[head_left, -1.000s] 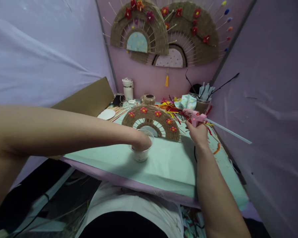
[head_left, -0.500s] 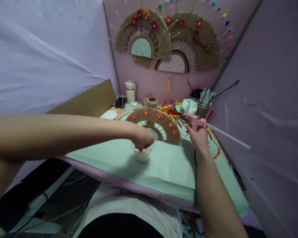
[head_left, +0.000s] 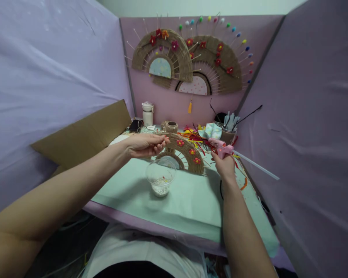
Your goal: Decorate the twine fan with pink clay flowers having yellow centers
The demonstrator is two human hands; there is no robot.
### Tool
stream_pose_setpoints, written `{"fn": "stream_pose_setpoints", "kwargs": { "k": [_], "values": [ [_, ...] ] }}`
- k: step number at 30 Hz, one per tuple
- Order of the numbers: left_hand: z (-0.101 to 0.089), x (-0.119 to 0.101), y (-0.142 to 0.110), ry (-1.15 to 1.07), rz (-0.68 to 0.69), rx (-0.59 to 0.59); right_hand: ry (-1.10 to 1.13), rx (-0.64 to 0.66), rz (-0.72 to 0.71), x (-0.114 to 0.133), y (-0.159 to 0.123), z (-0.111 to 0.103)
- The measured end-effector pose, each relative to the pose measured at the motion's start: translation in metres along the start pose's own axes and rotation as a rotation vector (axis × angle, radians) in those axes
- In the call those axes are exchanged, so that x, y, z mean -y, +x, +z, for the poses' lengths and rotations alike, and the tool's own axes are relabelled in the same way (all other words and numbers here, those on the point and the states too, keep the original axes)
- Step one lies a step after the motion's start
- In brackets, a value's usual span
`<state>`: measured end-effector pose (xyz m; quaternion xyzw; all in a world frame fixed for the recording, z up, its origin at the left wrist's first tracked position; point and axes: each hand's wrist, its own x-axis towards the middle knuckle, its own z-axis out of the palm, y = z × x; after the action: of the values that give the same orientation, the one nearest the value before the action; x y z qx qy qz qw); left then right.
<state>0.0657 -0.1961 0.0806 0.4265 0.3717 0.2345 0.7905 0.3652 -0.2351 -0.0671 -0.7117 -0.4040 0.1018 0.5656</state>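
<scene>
My left hand (head_left: 147,145) is closed in a pinch above a clear plastic cup (head_left: 161,175). Whatever lies between its fingertips is too small to make out. Small white beads (head_left: 160,189) with a few coloured bits cover the cup's bottom. Behind the cup stands a twine-wrapped half-round fan (head_left: 188,148) with red flowers, partly hidden by my left hand. My right hand (head_left: 225,166) grips a pink glue gun (head_left: 221,147), its small light lit and a long clear glue stick (head_left: 256,164) sticking out of the back.
Two decorated twine fans (head_left: 217,61) hang on the pink back wall. Along the table's rear are a white bottle (head_left: 147,114), a twine-wrapped jar (head_left: 171,126), pipe cleaners (head_left: 193,136) and a pot (head_left: 228,135) of glue sticks. A cardboard sheet (head_left: 87,131) leans at left.
My left hand has come up out of the plastic cup and now hovers above it, fingers pinched. The right hand keeps holding the glue gun. The head view has tilted up.
</scene>
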Motion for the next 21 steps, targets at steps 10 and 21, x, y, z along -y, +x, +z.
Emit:
{"fn": "stream_pose_setpoints", "kwargs": {
  "k": [10, 21],
  "values": [
    [-0.008, 0.029, -0.014, 0.486, 0.143, 0.049, 0.002, -0.008, -0.002, 0.004, -0.002, 0.0],
    [0.006, 0.041, -0.018, 0.514, 0.158, 0.022, -0.007, 0.013, -0.039, 0.008, -0.004, -0.002]
  ]
}}
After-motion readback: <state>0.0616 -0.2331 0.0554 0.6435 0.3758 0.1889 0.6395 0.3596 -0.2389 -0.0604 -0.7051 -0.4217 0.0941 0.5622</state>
